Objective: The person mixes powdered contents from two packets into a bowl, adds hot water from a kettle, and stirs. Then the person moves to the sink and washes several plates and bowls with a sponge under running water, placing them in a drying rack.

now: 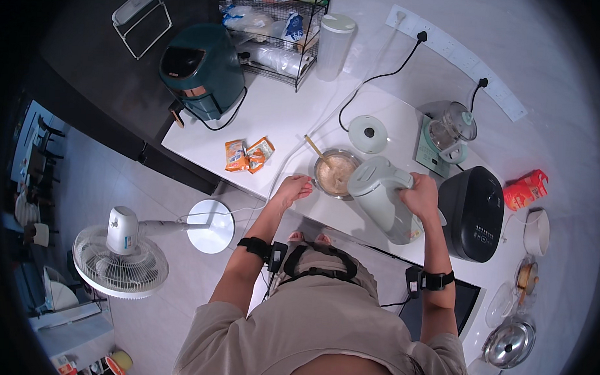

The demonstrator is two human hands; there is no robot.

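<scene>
My right hand [421, 195] grips the handle of a pale green electric kettle [386, 210]. The kettle is tilted, its lidded top at the right rim of a metal bowl [318, 184]. Whether water flows from the spout cannot be seen. Inside the bowl is a light brown, lumpy mixture [336, 176], and a long-handled utensil [315, 147] leans out at the upper left. My left hand [296, 189] is beside the bowl's left rim with its fingers loosely bent and nothing in them; whether the fingertips touch the rim is unclear.
Orange packets [236, 155] lie left on the white counter [283, 112]. A kettle base [368, 134] sits behind the bowl. To the right stand a black rice cooker [470, 213] and a glass pot [445, 133]. A green air fryer [205, 70] is back left; a white cord [279, 172] crosses the counter.
</scene>
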